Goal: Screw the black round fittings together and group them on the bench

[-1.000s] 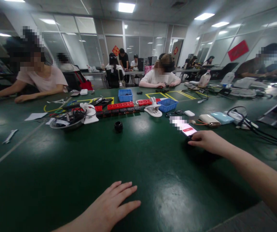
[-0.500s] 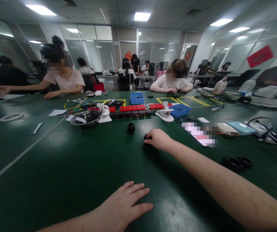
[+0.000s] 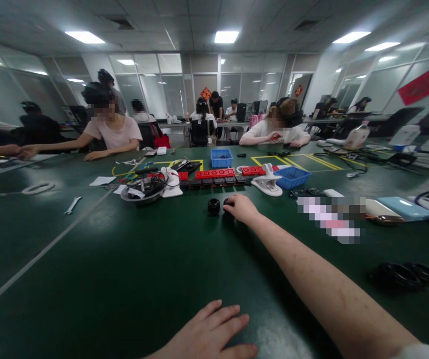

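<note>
My right hand (image 3: 239, 207) reaches out over the green table, its fingers closed around a small round black part (image 3: 227, 202) that they mostly cover. Just left of it stands another round black part (image 3: 213, 206), ribbed like a short plastic collar, with a narrow gap between the two. Near the front edge of the view, my left hand (image 3: 217, 331) lies low over the table with its fingers spread, holding nothing.
Black rings (image 3: 404, 275) lie at the right. Behind my hand runs a red-and-black power strip (image 3: 214, 173), with a white clip (image 3: 267, 183), blue bins (image 3: 292, 176) and a metal bowl (image 3: 141, 199) of cables. A wrench (image 3: 72, 205) lies left. Co-workers sit across the table.
My right hand has brought its black part closer beside the standing one. The left hand stays spread. The camera view has shifted slightly, so the scene sits lower.
</note>
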### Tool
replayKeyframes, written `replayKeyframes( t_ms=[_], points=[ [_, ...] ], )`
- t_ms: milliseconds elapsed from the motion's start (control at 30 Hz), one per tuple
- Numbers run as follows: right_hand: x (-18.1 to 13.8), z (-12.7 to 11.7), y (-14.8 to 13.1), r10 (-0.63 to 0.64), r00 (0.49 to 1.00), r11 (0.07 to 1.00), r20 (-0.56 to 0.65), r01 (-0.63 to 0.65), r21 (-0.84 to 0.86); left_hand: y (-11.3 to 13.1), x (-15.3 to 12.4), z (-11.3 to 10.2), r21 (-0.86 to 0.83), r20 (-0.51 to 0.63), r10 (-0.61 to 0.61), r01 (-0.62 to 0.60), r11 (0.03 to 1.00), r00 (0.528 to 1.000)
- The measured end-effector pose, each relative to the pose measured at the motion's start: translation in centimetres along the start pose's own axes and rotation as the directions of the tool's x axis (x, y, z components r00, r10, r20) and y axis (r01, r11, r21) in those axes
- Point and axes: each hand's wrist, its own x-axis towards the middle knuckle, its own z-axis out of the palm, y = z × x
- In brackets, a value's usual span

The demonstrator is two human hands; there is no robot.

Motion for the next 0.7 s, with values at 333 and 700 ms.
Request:
replayKeyframes(
  t_ms=[333,700],
  points=[
    [-0.8,2.7,0.0,0.056,0.960,0.993,-0.274,-0.024,0.119,0.0,-0.2,0.2,0.004,0.013,0.025,-0.025,1.000,1.000],
    [-0.9,3.0,0.0,0.080,0.946,0.983,-0.314,-0.023,0.182,0.1,0.0,0.4,0.008,0.033,0.023,-0.024,1.000,0.999]
  ],
)
